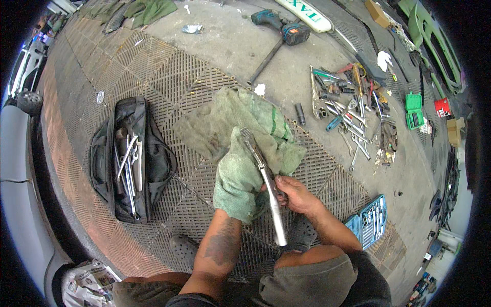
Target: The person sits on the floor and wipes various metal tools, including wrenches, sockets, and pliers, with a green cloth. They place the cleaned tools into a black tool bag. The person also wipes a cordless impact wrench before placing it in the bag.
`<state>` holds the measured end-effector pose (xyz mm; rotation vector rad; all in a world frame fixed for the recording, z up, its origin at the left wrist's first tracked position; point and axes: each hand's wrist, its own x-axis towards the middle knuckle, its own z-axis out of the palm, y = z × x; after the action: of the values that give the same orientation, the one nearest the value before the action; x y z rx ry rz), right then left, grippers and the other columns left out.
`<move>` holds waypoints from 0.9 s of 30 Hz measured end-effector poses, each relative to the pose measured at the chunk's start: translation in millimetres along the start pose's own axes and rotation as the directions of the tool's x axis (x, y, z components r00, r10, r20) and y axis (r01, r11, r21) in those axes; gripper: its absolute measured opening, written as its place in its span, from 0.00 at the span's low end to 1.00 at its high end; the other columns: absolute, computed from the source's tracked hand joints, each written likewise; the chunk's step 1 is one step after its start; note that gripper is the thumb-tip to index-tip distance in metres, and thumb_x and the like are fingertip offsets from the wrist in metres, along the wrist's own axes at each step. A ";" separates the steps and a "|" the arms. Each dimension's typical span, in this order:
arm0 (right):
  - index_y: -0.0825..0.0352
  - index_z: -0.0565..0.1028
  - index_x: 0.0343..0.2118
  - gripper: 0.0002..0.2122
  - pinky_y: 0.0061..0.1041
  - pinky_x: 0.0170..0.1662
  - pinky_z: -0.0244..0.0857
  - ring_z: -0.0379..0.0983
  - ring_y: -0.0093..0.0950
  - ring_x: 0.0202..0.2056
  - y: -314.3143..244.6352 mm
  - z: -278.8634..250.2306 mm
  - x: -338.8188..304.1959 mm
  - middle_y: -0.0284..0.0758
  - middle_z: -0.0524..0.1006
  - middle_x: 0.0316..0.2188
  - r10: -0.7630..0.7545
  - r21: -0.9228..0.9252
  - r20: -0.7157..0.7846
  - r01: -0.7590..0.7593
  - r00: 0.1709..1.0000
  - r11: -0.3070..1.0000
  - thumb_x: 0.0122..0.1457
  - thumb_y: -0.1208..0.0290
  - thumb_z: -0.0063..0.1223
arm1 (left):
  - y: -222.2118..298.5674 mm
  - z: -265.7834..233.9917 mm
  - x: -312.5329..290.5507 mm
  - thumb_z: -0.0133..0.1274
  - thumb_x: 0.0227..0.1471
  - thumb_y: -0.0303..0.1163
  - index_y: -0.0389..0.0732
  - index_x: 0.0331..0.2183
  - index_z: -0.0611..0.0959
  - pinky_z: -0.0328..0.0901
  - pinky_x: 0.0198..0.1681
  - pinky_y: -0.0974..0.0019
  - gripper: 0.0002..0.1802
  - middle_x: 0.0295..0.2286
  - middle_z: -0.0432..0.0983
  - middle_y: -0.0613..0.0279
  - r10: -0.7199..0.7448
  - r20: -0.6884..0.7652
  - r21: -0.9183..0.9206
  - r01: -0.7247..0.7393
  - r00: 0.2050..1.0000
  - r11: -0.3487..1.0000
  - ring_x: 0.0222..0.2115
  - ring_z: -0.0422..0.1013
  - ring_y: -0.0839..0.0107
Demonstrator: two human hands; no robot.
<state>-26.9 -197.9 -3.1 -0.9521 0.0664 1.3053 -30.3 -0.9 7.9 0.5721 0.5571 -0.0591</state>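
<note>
A long metal hand tool (269,188) with a ridged head and a shiny chrome handle slants across the middle; its exact kind I cannot make out. My right hand (294,194) is closed round its middle part, thumb uppermost. A worn green cloth (232,176) covers my left hand past the wrist, hiding the fingers, and lies bunched against the tool's left side. Part of the same cloth, or another green-grey rag (255,110), spreads over the floor grating just beyond.
At left, an unzipped black tool bag (158,169) holds several wrenches. Loose hand tools (353,107) lie heaped at right, near a blue case of wrenches (376,217). A cordless impact wrench (281,28) lies far ahead. A car (23,204) borders the left.
</note>
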 end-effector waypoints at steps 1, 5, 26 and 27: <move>0.65 0.74 0.38 0.12 0.19 0.26 0.54 0.60 0.18 0.24 -8.4 1.6 -4.5 0.26 0.67 0.21 -0.132 -0.131 -0.039 0.126 0.990 0.983 0.69 0.61 0.44 | 4.4 -3.8 -1.1 0.40 0.65 0.51 0.35 0.51 0.74 0.70 0.41 0.61 0.28 0.38 0.76 0.55 0.033 0.030 0.116 -0.036 0.999 0.993 0.35 0.73 0.64; 0.73 0.75 0.42 0.16 0.29 0.41 0.67 0.72 0.26 0.33 -38.5 4.5 -22.3 0.35 0.77 0.30 -0.496 -0.775 -0.248 0.136 0.832 0.617 0.65 0.61 0.51 | 17.4 -27.5 -11.0 0.40 0.64 0.44 0.35 0.53 0.73 0.69 0.45 0.63 0.25 0.42 0.75 0.55 0.115 0.058 0.299 -0.127 0.992 0.946 0.40 0.72 0.65; 0.71 0.77 0.39 0.14 0.16 0.24 0.52 0.58 0.13 0.21 -75.9 8.5 -23.4 0.23 0.67 0.19 -0.761 -0.681 -0.425 0.380 0.490 0.625 0.67 0.62 0.49 | 25.9 -39.6 -43.8 0.50 0.55 0.28 0.35 0.50 0.77 0.69 0.50 0.63 0.20 0.46 0.77 0.56 0.077 0.291 0.650 -0.256 0.954 0.715 0.43 0.75 0.64; 0.71 0.76 0.42 0.15 0.16 0.23 0.51 0.58 0.13 0.20 -73.7 12.8 -22.3 0.23 0.66 0.19 -0.823 -0.767 -0.378 0.354 0.425 0.535 0.68 0.62 0.48 | 30.1 -33.3 -45.9 0.50 0.54 0.28 0.35 0.49 0.77 0.69 0.50 0.62 0.20 0.46 0.77 0.56 0.099 0.299 0.788 -0.304 0.949 0.536 0.43 0.76 0.64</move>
<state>21.4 -204.1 57.9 -1.7956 -0.1104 0.1079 -79.3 37.5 23.3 1.5590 0.1984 -0.1685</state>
